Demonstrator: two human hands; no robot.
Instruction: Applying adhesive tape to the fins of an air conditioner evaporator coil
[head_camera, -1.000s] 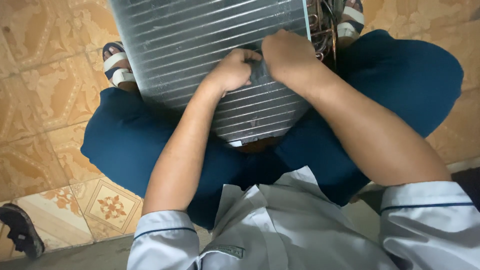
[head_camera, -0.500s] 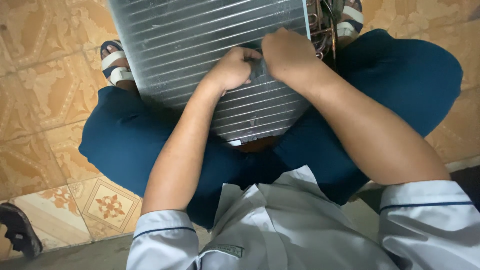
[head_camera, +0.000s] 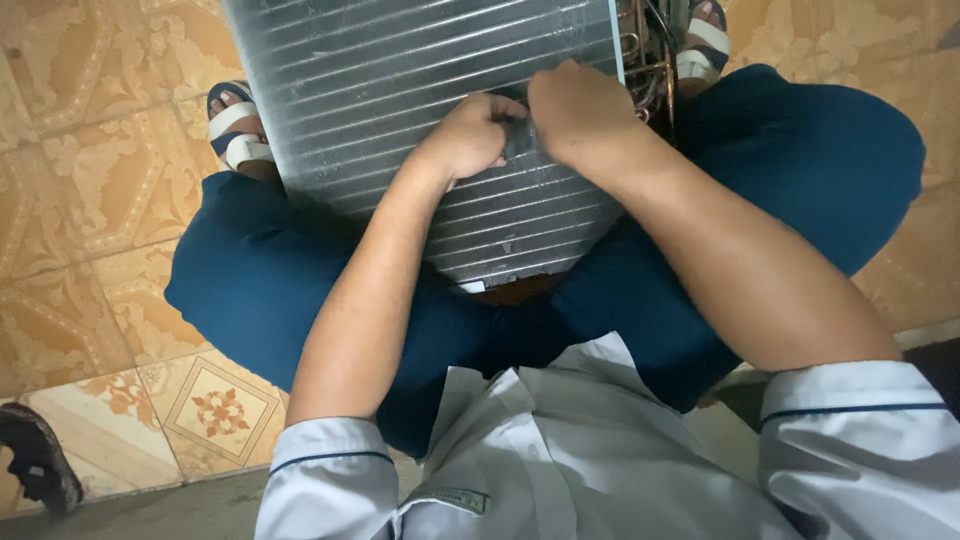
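1. Patterned tan floor tiles (head_camera: 90, 230) form the background; the person sits cross-legged in dark blue trousers (head_camera: 820, 170) and strapped sandals (head_camera: 235, 130).
2. A finned metal coil panel (head_camera: 420, 90) rests on the lap, its near edge against the legs – copper tubing (head_camera: 645, 60) shows at its right edge.
3. Left hand (head_camera: 468, 135) and right hand (head_camera: 580, 112) meet mid-panel, fingers curled closed on a small dark item (head_camera: 518, 140); its kind cannot be told.
4. Step in hand, judged: working the fins. Fine, steady pressure is called for – thin fins likely bend easily.
5. No containers are visible.
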